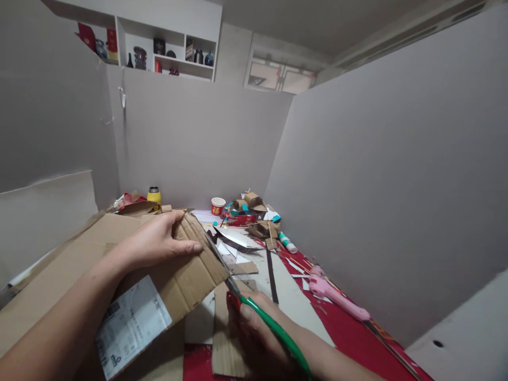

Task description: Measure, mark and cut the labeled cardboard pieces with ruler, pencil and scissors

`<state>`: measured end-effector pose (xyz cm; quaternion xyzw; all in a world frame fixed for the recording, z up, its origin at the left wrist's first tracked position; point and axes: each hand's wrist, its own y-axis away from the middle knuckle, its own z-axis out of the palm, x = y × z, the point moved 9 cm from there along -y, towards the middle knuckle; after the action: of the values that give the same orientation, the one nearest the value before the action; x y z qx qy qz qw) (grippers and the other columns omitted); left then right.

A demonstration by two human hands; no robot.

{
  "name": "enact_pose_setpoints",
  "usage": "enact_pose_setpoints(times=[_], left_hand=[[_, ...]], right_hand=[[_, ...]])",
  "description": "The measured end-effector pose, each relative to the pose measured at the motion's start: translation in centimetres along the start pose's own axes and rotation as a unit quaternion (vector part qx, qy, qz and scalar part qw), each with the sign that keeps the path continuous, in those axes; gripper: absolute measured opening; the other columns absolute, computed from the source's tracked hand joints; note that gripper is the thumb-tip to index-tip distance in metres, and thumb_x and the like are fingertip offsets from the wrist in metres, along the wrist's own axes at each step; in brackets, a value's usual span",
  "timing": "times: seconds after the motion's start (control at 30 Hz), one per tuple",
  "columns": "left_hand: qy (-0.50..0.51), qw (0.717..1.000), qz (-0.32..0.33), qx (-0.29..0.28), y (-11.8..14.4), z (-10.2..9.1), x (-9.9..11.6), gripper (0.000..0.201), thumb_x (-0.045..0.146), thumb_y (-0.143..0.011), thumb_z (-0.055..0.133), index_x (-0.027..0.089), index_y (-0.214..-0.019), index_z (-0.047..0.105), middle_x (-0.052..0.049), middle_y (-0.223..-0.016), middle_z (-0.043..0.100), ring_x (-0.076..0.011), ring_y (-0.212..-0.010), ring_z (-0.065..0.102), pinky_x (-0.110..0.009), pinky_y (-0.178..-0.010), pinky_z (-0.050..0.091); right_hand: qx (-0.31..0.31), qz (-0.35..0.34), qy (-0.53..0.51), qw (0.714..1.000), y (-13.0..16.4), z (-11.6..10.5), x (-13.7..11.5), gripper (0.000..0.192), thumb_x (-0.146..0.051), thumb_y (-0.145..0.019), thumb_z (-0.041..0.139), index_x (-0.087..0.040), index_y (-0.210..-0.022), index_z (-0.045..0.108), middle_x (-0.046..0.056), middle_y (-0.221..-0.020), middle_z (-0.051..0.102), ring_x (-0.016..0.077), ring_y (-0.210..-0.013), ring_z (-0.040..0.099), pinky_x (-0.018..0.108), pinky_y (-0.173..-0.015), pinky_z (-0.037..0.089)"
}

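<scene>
My left hand (161, 241) grips a piece of corrugated cardboard (196, 283) by its upper edge, thumb laid on the near face. The cardboard is tilted, with creases across it and a white printed label (137, 323) on its lower left. My right hand (257, 323) is closed around the green handle of a pair of scissors (283, 336). The scissor blades lie along the right edge of the cardboard, pointing up and left. Just how far they bite into it I cannot tell. Beneath my right hand lies a flat cardboard strip (222, 338).
A pink glue gun (337, 297) lies on the red cloth (317, 323) at right. Behind are a paper cup (217, 206), a yellow jar (154, 197), cardboard scraps (262, 228) and a dark strip (272, 275). Grey partitions (198, 132) enclose the table on several sides.
</scene>
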<state>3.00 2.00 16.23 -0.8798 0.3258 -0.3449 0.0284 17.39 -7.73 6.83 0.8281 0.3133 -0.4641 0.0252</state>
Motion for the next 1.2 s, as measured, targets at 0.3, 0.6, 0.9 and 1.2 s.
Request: enact_pose_setpoints(times=[0.3, 0.6, 0.9, 1.2], left_hand=[[0.029, 1.0, 0.008, 0.001, 0.3, -0.2, 0.7, 0.041, 0.053, -0.072, 0.071, 0.023, -0.1, 0.064, -0.005, -0.097, 0.071, -0.0264, -0.088, 0.065, -0.033, -0.07, 0.048], [0.011, 1.0, 0.016, 0.01, 0.4, -0.5, 0.7, 0.042, 0.055, -0.071, 0.071, 0.022, -0.096, 0.063, -0.005, -0.093, 0.069, -0.0265, -0.087, 0.064, -0.034, -0.072, 0.048], [-0.03, 0.999, 0.033, 0.011, 0.6, -0.9, 1.0, 0.033, 0.053, -0.083, 0.058, 0.022, -0.091, 0.062, -0.005, -0.09, 0.066, -0.0244, -0.083, 0.06, -0.034, -0.072, 0.046], [-0.064, 0.997, 0.045, 0.006, 0.3, 0.3, 1.5, 0.033, 0.054, -0.084, 0.054, 0.022, -0.088, 0.058, -0.003, -0.084, 0.064, -0.0221, -0.077, 0.057, -0.032, -0.067, 0.043]], right_hand=[[0.022, -0.012, -0.009, 1.0, 0.3, 0.2, -0.1, 0.058, -0.065, -0.098, 0.02, -0.019, -0.074, 0.044, -0.001, -0.065, 0.042, 0.0123, -0.058, 0.036, 0.026, -0.053, 0.032], [0.026, 0.045, -0.017, 0.999, 0.7, 0.4, 0.5, 0.059, -0.071, -0.096, 0.023, -0.02, -0.071, 0.041, -0.002, -0.06, 0.039, 0.0118, -0.054, 0.033, 0.027, -0.049, 0.029], [0.027, 0.019, 0.027, 0.999, 0.6, -0.6, -0.9, 0.057, -0.071, -0.096, 0.02, -0.022, -0.073, 0.038, -0.001, -0.066, 0.04, 0.0152, -0.061, 0.039, 0.028, -0.055, 0.036], [0.017, -0.016, 0.017, 1.0, 0.2, -1.0, -1.5, 0.058, -0.068, -0.097, 0.019, -0.021, -0.075, 0.042, 0.0, -0.072, 0.047, 0.014, -0.063, 0.039, 0.027, -0.058, 0.038]])
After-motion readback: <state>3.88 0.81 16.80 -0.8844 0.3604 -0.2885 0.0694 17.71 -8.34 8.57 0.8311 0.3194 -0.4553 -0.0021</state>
